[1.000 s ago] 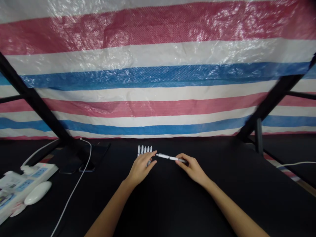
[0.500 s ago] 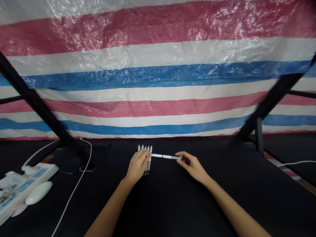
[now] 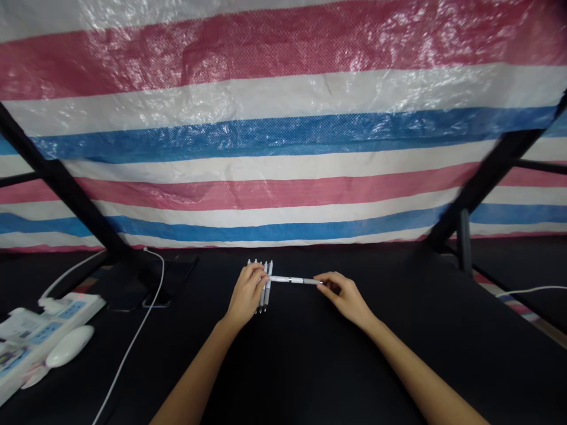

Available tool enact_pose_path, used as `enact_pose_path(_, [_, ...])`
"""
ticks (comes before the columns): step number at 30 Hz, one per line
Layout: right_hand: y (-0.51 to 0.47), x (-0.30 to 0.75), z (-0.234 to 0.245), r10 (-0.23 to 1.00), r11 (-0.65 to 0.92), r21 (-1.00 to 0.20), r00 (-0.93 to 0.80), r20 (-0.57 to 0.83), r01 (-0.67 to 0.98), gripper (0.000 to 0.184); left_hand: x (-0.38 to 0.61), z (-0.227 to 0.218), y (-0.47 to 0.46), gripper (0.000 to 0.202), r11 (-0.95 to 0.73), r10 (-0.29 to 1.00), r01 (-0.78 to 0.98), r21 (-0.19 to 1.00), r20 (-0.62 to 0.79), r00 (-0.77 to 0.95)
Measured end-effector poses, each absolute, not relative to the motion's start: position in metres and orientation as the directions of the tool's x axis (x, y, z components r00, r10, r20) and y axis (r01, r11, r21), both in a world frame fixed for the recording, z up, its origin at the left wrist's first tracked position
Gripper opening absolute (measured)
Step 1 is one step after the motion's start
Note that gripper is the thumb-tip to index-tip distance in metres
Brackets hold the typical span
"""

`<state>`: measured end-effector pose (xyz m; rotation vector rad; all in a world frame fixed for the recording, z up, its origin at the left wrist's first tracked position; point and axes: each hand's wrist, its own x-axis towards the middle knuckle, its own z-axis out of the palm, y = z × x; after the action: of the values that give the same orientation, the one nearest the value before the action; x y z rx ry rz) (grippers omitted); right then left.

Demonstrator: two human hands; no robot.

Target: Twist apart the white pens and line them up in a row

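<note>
A row of several white pens (image 3: pixel 264 271) lies side by side on the black table (image 3: pixel 310 366), tips pointing at me. My left hand (image 3: pixel 245 295) rests on the row, fingers curled over the pens. A single white pen (image 3: pixel 292 280) is held crosswise, level above the table. My right hand (image 3: pixel 343 295) pinches its right end between thumb and fingers. The pen's left end reaches the fingertips of my left hand at the row.
A white power strip (image 3: pixel 39 330) with a white cable (image 3: pixel 133 336) and a white mouse (image 3: pixel 68 345) sit at the left. A dark phone (image 3: pixel 146 283) lies behind them. Black frame bars (image 3: pixel 66 189) cross a striped tarp (image 3: pixel 283 118) at the back.
My left hand has slid back and curled onto the row of pens. The single pen has moved left and levelled, its left end now over the row.
</note>
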<state>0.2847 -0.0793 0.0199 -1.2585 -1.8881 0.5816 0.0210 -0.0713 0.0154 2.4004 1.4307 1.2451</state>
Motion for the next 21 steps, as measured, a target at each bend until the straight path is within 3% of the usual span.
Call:
enact_pose_path(6, [-0.0786, 0.2847, 0.0174, 0.915, 0.398, -0.755, -0.168, 0.366, 0.522, 0.023, 0.0217, 0.0164, -0.0721, 0.025, -0.544, 0.790, 0.701, 0.460, 0.564, 0.243])
enact_pose_path(13, [-0.0732, 0.2864, 0.0156, 0.941, 0.314, -0.835, -0.034, 0.335, 0.451, 0.027, 0.0204, 0.0160, -0.0731, 0.019, -0.502, 0.816, 0.706, 0.500, 0.544, 0.195])
enact_pose_path(21, [-0.0713, 0.2870, 0.0159, 0.960, 0.260, -0.905, 0.005, 0.278, 0.338, 0.034, 0.0217, 0.0140, -0.0739, 0.015, -0.564, 0.793, 0.664, 0.491, 0.547, 0.269])
